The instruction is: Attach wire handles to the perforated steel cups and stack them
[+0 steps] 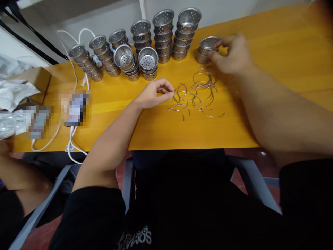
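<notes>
My right hand (231, 53) grips the rim of a perforated metal cup (208, 43), thumb and fingers closed on its right side. That cup sits upright in another one, at the right end of a row of nested cups. My left hand (157, 93) rests low over the table with thumb and fingertips pinched together. Its fingertips meet at the left edge of a loose heap of thin curved metal wires (204, 85). Whether a wire is between them I cannot make out.
Several stacks of perforated cups (163, 38) line the back of the wooden table (281, 62). At left lie a blurred phone (76, 109) with white cables (70, 139), another blurred device (40, 121) and clear plastic bags (13, 121). Another person's arm (23, 180) shows at lower left.
</notes>
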`<state>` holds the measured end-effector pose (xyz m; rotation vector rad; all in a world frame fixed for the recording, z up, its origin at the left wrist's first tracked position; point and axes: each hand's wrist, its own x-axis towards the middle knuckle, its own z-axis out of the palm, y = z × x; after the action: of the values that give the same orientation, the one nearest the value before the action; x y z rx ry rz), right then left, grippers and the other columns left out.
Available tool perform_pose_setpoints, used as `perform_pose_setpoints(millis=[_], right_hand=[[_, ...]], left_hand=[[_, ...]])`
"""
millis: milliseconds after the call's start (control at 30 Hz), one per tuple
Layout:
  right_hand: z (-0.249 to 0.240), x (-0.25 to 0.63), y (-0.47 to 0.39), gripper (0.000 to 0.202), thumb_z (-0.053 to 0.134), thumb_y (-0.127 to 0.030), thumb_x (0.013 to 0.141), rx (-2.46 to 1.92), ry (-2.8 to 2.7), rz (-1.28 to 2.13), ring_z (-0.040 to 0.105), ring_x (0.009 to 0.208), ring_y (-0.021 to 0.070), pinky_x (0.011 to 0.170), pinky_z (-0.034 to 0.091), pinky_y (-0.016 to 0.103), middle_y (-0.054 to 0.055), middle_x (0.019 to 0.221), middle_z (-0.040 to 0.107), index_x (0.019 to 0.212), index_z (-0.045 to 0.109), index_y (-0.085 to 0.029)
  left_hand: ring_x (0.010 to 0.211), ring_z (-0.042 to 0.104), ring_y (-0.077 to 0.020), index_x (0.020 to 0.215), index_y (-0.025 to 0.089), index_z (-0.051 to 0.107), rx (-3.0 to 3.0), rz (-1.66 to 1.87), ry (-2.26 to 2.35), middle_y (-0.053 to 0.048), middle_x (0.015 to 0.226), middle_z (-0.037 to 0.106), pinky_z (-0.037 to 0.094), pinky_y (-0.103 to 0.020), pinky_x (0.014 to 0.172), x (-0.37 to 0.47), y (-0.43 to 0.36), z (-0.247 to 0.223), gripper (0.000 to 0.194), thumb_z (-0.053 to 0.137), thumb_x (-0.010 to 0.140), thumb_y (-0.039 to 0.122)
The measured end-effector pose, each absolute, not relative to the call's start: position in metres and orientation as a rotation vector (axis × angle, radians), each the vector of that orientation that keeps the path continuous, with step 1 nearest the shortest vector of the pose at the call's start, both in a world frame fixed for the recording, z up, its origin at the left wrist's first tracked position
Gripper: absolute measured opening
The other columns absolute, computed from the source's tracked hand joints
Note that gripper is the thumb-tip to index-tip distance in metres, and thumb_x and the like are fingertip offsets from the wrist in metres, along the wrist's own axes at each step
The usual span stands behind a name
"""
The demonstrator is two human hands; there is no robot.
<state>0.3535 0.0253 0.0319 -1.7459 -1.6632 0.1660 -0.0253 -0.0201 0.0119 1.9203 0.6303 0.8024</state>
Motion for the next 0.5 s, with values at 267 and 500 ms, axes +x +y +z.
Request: perform_pose_setpoints(millis=[267, 500], right_hand=[[0.032, 0.344, 0.028, 0.057, 0.11, -0.007, 0.109, -1.757, -1.547, 0.206, 0.067, 0.092, 0.0229, 0.092, 0.054, 0.042, 0.008, 0.114, 0.087, 0.09, 0.062, -0.03], [0.036, 0.335, 0.03, 0.058, 0.102, 0.009, 0.107, -1.669, -1.357, 0.093, 0.083, 0.122, 0.0248, 0.112, 0.061, 0.043, 0.016, 0.133, 0.089, 0.1, 0.059, -0.029]], left_hand=[[0.106, 0.087, -0.0188, 0.112, 0.02, 0.084, 1.905, 0.798, 0.66, -0.007, 0.116, 0.091, 0.073, -0.035, 0.105, -0.026, -0.019, 0.012, 0.038, 0.115, 0.095, 0.034], [0.106, 0.087, -0.0188, 0.112, 0.021, 0.082, 1.933, 0.804, 0.668, -0.008, 0.116, 0.091, 0.074, -0.035, 0.105, -0.025, -0.021, 0.013, 0.034, 0.111, 0.099, 0.033]])
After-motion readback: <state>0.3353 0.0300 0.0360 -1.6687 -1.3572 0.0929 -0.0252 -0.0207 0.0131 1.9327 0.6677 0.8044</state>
